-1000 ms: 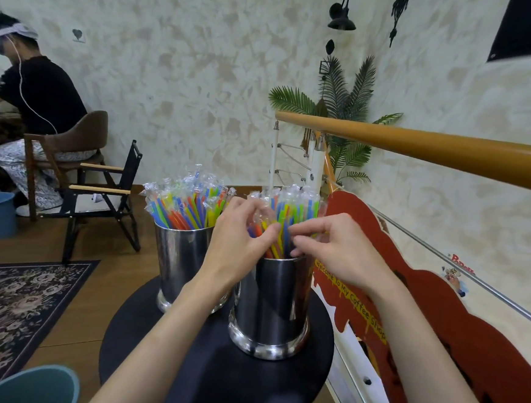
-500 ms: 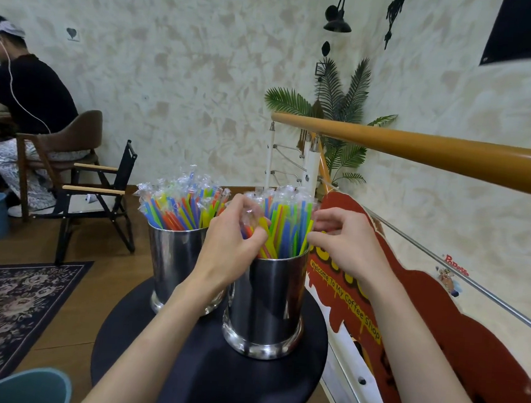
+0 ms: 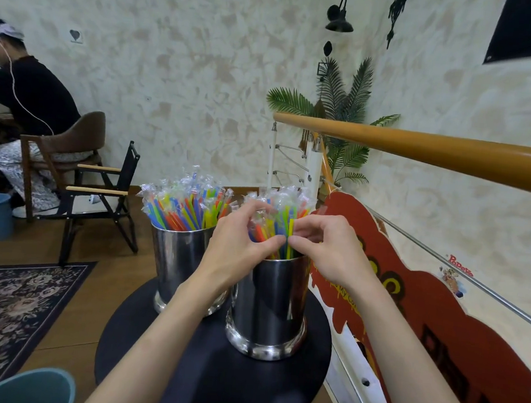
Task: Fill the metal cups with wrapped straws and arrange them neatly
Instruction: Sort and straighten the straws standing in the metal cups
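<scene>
Both hands are at the mouth of the near cup (image 3: 268,309), just right of the middle of the frame: my left hand (image 3: 238,247) curls round the left side of the bundle of wrapped straws (image 3: 283,225) standing in it, thumb and fingers pinching into them, and my right hand (image 3: 327,250) meets it from the right, its fingertips nipping what looks like a yellow-green straw at the front of the bundle. Neither hand is free; both are closed on straws. This cup stands on the near right part of the round black table (image 3: 212,381), and its straws rise between and just above my hands, their clear wrapper tips poking up past my fingers. Just beside it, to the left and a little further up the frame, stands the second cup (image 3: 177,258), already packed with its own straws (image 3: 184,207), which fan out somewhat untidily to the left. As far as I can judge, the filling is largely done, since both cups look full, and I see no loose straws lying on the table. What seems left is the tidying: gathering the near bundle so it stands even, and then perhaps straightening the splayed one in the far cup.
</scene>
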Demonstrator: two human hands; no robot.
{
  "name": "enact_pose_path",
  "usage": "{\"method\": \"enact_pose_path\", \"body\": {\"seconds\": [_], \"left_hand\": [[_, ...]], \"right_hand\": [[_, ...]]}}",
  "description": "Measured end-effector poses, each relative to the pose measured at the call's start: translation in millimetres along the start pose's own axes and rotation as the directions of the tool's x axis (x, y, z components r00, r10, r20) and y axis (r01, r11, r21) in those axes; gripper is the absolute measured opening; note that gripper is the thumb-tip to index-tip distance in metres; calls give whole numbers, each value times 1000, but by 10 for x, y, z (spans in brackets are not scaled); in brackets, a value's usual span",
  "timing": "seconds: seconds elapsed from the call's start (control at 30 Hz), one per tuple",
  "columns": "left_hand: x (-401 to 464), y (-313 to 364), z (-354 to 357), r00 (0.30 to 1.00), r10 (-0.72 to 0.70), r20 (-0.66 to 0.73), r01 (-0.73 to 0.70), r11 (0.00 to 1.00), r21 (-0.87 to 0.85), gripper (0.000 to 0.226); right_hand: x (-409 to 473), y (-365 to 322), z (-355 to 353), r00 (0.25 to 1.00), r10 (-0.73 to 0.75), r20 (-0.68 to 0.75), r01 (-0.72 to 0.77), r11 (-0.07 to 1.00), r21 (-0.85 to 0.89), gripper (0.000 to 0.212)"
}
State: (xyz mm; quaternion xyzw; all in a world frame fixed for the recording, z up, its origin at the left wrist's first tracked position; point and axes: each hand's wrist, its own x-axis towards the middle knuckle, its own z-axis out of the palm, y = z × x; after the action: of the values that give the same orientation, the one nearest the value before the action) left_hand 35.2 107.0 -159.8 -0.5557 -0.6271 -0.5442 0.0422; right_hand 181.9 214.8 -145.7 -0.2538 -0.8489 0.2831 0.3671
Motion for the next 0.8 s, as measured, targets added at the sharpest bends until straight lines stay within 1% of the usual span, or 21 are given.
{"method": "enact_pose_path", "body": {"seconds": [0.1,0.2,0.33,0.4,0.47,0.5,0.53,0.63,0.67,0.7,0.8], "left_hand": [[4,9,32,999,22,-33,-22,1000,17,30],[9,0,40,999,20,-33,-20,1000,-7,27],[1,27,-6,999,2,40,1,995,-95,38],[-2,40,-38,995,10,96,8,982,-187,35],[-6,41,-60,995,-19,101,42,972,-232,28],[-12,39,-61,997,-32,77,50,971,-234,24],[-15,33,-55,998,-45,46,54,972,-228,23],[-16,19,-25,998,-64,-11,61,979,-194,23],[-13,15,-19,998,-63,-21,58,983,-176,22],[-10,4,-17,997,-64,-31,59,985,-160,21],[-3,-19,-7,995,-91,-50,82,984,-159,17]], "right_hand": [[4,3,30,1000,-8,-10,8,1000,9,23],[1,-5,44,1000,-7,-19,8,1000,30,25],[-31,-59,58,998,-42,-48,44,998,49,16],[-60,-88,93,993,-64,-101,69,997,42,11],[-79,-117,136,985,-96,-145,98,995,5,6],[-82,-126,144,984,-114,-137,113,993,-10,4],[-80,-127,132,987,-125,-99,125,992,-5,4],[-54,-91,-37,989,-101,106,97,994,48,11],[-42,-70,-107,989,-82,119,76,995,57,13],[-29,-43,-167,995,-62,82,57,997,59,14],[-1,33,-280,991,-6,-134,4,1000,-18,18]]}}
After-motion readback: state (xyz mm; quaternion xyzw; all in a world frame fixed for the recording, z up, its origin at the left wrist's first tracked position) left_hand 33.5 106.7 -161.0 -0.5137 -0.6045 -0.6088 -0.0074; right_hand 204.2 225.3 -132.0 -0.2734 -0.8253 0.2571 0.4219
